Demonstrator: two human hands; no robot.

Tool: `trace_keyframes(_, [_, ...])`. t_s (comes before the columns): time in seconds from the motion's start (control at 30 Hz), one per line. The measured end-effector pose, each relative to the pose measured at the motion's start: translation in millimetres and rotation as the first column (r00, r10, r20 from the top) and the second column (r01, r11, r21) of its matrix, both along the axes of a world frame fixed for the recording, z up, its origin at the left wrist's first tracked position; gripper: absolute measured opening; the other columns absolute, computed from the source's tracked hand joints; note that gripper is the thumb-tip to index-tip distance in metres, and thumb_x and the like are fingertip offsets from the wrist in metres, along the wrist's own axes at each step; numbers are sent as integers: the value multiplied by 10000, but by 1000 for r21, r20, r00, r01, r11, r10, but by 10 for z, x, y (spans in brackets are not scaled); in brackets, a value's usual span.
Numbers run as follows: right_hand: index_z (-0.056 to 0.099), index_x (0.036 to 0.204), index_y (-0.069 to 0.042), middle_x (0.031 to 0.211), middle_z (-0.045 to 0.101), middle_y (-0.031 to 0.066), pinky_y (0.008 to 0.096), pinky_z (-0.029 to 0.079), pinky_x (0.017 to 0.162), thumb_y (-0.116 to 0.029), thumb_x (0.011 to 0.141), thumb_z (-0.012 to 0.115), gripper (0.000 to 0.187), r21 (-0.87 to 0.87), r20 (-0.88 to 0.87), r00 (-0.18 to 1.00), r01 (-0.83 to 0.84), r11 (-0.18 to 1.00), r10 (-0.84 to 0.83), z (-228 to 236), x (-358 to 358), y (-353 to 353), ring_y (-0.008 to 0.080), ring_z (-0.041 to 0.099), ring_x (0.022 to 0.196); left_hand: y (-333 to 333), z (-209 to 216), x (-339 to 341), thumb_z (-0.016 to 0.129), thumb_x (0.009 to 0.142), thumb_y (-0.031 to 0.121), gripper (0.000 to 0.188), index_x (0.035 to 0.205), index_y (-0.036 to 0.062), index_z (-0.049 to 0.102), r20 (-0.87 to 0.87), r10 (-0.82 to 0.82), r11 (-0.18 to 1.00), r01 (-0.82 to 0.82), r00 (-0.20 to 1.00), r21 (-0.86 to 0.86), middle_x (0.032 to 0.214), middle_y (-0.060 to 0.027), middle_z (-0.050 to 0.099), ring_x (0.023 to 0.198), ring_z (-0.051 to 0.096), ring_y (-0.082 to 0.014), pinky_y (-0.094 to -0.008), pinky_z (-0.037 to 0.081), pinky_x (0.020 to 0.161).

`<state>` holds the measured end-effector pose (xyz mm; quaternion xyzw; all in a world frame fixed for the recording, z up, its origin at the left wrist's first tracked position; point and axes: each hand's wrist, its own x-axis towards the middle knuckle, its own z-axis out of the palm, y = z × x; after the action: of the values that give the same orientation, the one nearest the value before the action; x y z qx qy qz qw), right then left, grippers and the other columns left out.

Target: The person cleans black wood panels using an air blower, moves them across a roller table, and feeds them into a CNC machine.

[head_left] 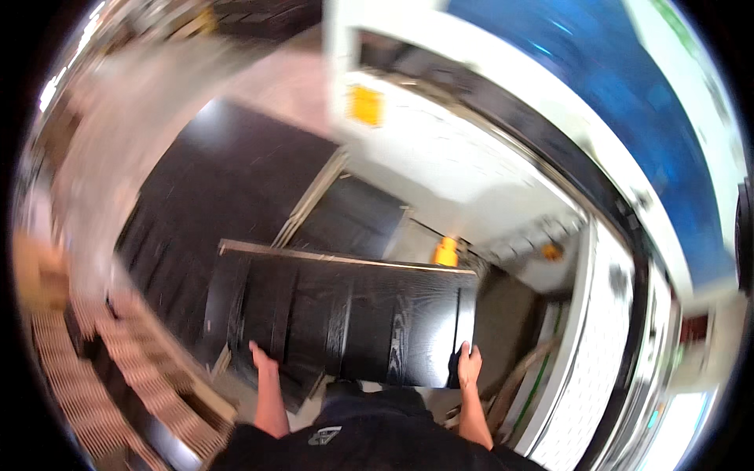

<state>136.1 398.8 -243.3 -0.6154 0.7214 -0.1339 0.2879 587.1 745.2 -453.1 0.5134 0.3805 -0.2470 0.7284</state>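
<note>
A dark black wood-grain panel [365,314] with raised strips and grooves lies level in front of my body. A pale, unfinished edge runs along its far side. My left hand [265,361] grips its near edge toward the left, thumb on top and fingers hidden beneath. On the right end, near the close corner, my right hand [470,366] is closed on the same panel, its thumb over the face. Beyond and to the left, a large stack of black panels [228,169] sits low, with a smaller dark panel [353,212] beside it.
A white machine [463,149] with a yellow label [366,105] and blue upper covers [581,71] stands ahead and right. A yellow part [445,251] sits at its base. Corrugated brown sheets [118,369] are piled at the lower left. The surroundings are blurred.
</note>
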Motion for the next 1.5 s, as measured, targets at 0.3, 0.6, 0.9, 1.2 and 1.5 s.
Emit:
trace_keyframes(0.3, [650, 872, 30, 828, 636, 313, 539, 487, 741, -407, 974, 500, 473, -214, 78, 955, 297, 931, -286, 1007, -1417, 254, 505, 623, 836, -422, 663, -1071, 506, 908, 662, 767, 1405, 82, 436, 14, -566, 821, 561, 825, 103, 1438, -117, 445, 1256, 459, -314, -457, 387, 1054])
trace_keyframes(0.6, [570, 818, 64, 724, 565, 302, 500, 412, 635, -325, 1011, 473, 445, -404, 156, 723, 668, 625, -673, 1655, -3233, 1407, 474, 563, 692, -2593, 981, -2049, 673, 871, 593, 610, 1214, 95, 598, -218, -619, 784, 581, 754, -220, 1255, -103, 628, 1071, 634, -285, -384, 573, 885])
trace_keyframes(0.9, [522, 846, 109, 716, 495, 120, 379, 399, 683, -373, 1046, 466, 526, -379, 269, 287, 909, 172, -919, 1310, -3898, 3142, 181, 441, 713, -4184, 2479, -4050, 614, 962, 453, 622, 1388, 16, 492, 238, -942, 66, 826, 237, -560, 1424, -133, 543, 1262, 556, -328, -511, 446, 1077])
trace_keyframes(1.2, [651, 1006, 128, 923, 663, 217, 374, 451, 825, -483, 1006, 509, 627, -270, 179, -201, 932, -244, -963, 808, -3520, 3805, 253, 580, 857, -5214, 2506, -5210, 715, 921, 240, 182, 1013, 152, 584, 229, -967, -202, 885, -112, -419, 970, -7, 694, 780, 690, -196, -339, 542, 615])
trace_keyframes(1.5, [618, 879, 131, 768, 636, 238, 425, 448, 732, -402, 980, 520, 552, -168, 215, -204, 955, -243, -955, 1055, -3572, 2285, 304, 537, 708, -7162, 2957, -5665, 677, 928, 442, 415, 998, 42, 589, 310, -491, -790, 566, -814, 235, 978, -165, 713, 704, 720, -200, -306, 569, 528])
